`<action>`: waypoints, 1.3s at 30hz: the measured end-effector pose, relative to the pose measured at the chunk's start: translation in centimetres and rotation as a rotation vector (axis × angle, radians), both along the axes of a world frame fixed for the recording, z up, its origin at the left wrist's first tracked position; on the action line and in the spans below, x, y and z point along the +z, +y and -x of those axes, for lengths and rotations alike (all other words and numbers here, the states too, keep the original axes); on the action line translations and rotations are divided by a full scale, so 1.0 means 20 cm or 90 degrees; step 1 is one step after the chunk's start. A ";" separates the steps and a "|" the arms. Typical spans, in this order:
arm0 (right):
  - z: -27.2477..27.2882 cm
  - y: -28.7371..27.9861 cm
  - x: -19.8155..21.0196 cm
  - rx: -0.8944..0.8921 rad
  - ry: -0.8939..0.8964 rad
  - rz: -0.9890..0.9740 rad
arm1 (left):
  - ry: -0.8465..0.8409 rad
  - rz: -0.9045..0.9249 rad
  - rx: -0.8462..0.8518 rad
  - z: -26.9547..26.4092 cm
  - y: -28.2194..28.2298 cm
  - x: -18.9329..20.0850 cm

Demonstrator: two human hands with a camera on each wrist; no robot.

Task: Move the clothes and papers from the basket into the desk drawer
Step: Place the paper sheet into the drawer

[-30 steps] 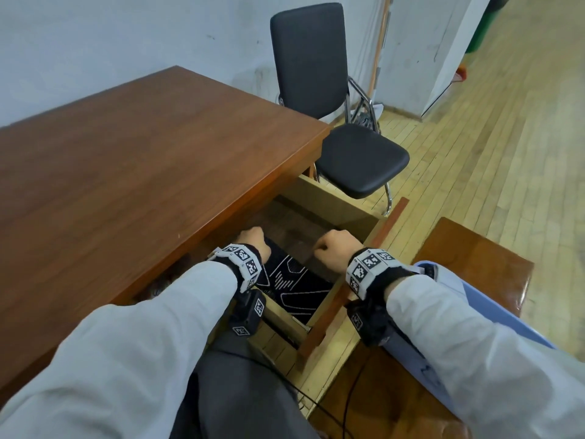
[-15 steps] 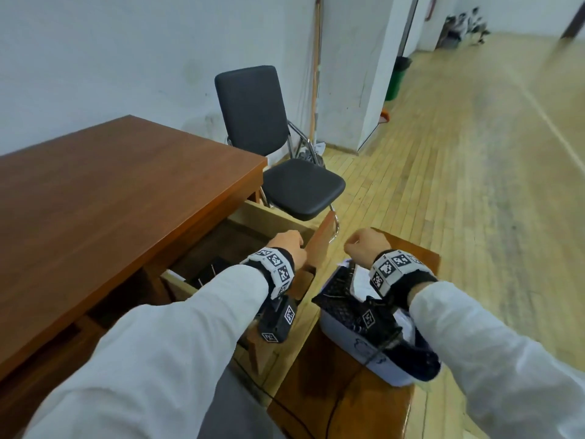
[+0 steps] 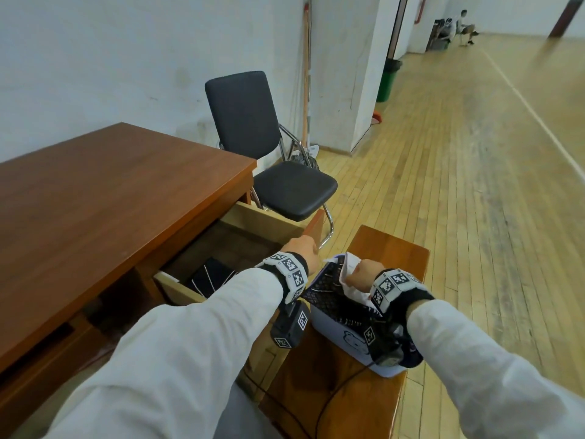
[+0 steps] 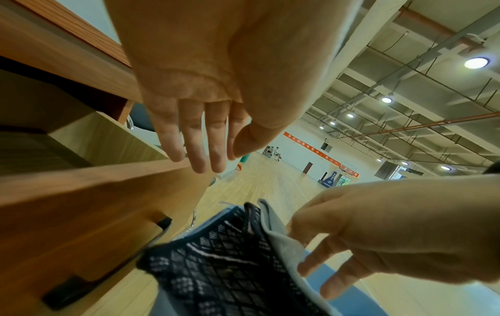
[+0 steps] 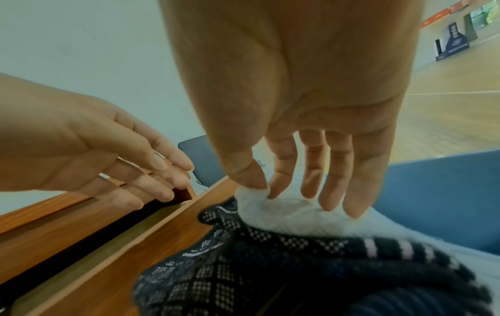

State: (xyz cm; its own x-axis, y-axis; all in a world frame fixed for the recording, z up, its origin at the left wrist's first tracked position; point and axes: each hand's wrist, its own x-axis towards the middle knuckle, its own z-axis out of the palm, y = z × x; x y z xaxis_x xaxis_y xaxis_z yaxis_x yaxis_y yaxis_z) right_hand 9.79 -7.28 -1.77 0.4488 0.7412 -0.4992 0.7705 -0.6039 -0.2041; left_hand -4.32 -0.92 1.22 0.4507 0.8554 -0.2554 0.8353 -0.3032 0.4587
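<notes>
A pale blue basket (image 3: 335, 327) stands on a wooden stool right of the open desk drawer (image 3: 272, 224). In the basket lie a dark patterned cloth (image 3: 326, 294) (image 5: 243, 267) and a white cloth (image 3: 348, 264) (image 5: 284, 211). My right hand (image 3: 361, 274) (image 5: 266, 190) is over the basket, thumb and forefinger pinching a fold of the white cloth. My left hand (image 3: 304, 251) (image 4: 222, 158) hovers above the drawer's front edge with its fingers relaxed and nothing in it. One dark garment (image 3: 210, 275) lies inside the drawer.
The brown desk (image 3: 110, 198) fills the left. A black chair (image 3: 294, 188) stands just beyond the drawer. The stool (image 3: 389, 248) sits close against the drawer front. Wooden floor stretches away to the right, with a green bin (image 3: 387, 80) by the pillar.
Both hands have come out of the drawer, leaving the dark garment there, and moved right to the basket. My right hand has taken hold of the white cloth.
</notes>
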 end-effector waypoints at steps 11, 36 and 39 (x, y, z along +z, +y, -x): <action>-0.02 -0.06 0.03 -0.129 0.139 -0.230 | -0.298 0.416 0.143 -0.22 -0.14 -0.05; -0.19 0.00 0.13 -0.456 0.600 -0.375 | -0.641 0.167 0.200 -0.15 0.01 0.58; -0.13 0.08 0.15 -0.443 0.575 -0.417 | -0.599 0.136 0.250 0.03 0.14 0.52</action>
State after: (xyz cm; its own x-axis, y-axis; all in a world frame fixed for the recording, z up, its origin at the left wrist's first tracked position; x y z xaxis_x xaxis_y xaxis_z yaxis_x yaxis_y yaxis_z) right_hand 12.34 -5.61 1.15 0.5322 0.7099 -0.4614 -0.2217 -0.4091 -0.8852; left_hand -5.00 1.93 11.67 0.2454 0.9633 -0.1092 0.1352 0.0775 0.9878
